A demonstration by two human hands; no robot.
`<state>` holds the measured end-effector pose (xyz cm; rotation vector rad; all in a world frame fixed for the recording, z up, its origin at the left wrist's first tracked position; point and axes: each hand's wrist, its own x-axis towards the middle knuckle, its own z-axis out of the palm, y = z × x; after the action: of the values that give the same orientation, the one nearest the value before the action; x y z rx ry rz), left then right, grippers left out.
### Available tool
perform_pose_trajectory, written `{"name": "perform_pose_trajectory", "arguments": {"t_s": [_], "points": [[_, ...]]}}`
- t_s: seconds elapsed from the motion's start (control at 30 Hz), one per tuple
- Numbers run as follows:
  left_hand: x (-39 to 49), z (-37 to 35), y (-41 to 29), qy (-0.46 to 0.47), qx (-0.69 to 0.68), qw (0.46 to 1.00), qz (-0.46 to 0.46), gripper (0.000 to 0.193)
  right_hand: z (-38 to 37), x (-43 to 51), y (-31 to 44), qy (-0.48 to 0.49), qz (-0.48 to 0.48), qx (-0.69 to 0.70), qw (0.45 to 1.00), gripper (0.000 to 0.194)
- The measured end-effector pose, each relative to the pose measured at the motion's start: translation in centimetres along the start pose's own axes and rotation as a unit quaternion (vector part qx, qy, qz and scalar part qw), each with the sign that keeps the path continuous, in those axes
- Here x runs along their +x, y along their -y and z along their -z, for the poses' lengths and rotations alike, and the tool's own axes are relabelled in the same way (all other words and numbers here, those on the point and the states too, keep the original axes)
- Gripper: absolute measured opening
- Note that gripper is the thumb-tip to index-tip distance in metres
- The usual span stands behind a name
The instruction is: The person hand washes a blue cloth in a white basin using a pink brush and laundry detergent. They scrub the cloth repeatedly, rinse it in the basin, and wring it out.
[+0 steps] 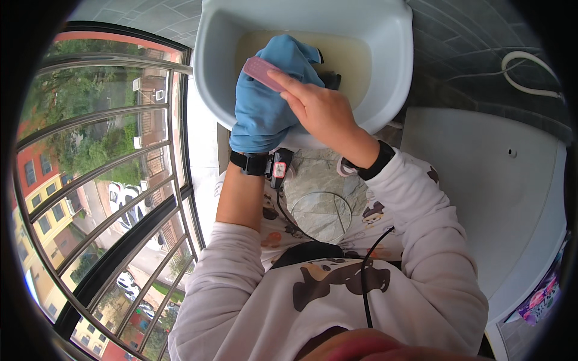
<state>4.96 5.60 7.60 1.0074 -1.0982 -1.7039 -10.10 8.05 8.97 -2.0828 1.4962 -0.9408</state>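
Observation:
Over the near rim of a white washbasin (392, 76), a wet-looking blue cloth garment (262, 106) is pulled over my left hand like a sleeve. The fabric hides that hand down to the wrist; only my left forearm (239, 198) shows. My right hand (326, 110) grips a pink scrubbing brush (261, 72), its forefinger stretched along the back. The brush lies against the upper part of the garment, bristles out of sight. Cloudy yellowish water (350, 61) stands in the basin, with a dark piece of fabric (332, 80) partly in it.
At left is a window with metal bars (104, 117). A large pale basin or tub (465, 180) stands at right, below a coiled white hose (519, 56). Both wrists wear black straps (247, 163); a black cable (291, 219) hangs from the left one.

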Motion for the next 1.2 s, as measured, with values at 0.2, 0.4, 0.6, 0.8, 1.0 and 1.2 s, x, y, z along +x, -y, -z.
{"name": "perform_pose_trajectory", "arguments": {"t_s": [0.2, 0.4, 0.6, 0.8, 1.0, 1.2], "points": [[-0.4, -0.5, -0.4, -0.025, -0.156, 0.987, -0.006, 0.044, 0.0, -0.3, 0.3, -0.009, -0.012, 0.036, 0.999, 0.043], [-0.2, -0.6, 0.5, 0.094, -0.446, 0.887, 0.076, 0.041, 1.1, 0.6, -1.3, -0.069, -0.084, -0.040, 0.993, 0.039], [0.0, -0.4, 1.6, 0.047, -0.206, 0.977, 0.000, 0.044, 0.7, 0.3, -1.1, -0.055, -0.055, -0.017, 0.997, 0.040], [-0.4, -1.1, 0.6, -0.006, -0.220, 0.975, -0.028, 0.040, 0.0, -1.1, 0.0, 0.033, 0.002, 0.023, 0.999, 0.043], [-0.3, -0.5, -0.3, 0.013, 0.316, 0.944, -0.095, 0.055, 0.0, -0.9, -0.5, -0.042, -0.018, 0.000, 0.999, 0.040], [-0.1, 0.3, 1.2, 0.048, 0.252, 0.956, -0.141, 0.052, 0.9, 0.1, -1.3, -0.064, -0.065, -0.076, 0.993, 0.039]]}}
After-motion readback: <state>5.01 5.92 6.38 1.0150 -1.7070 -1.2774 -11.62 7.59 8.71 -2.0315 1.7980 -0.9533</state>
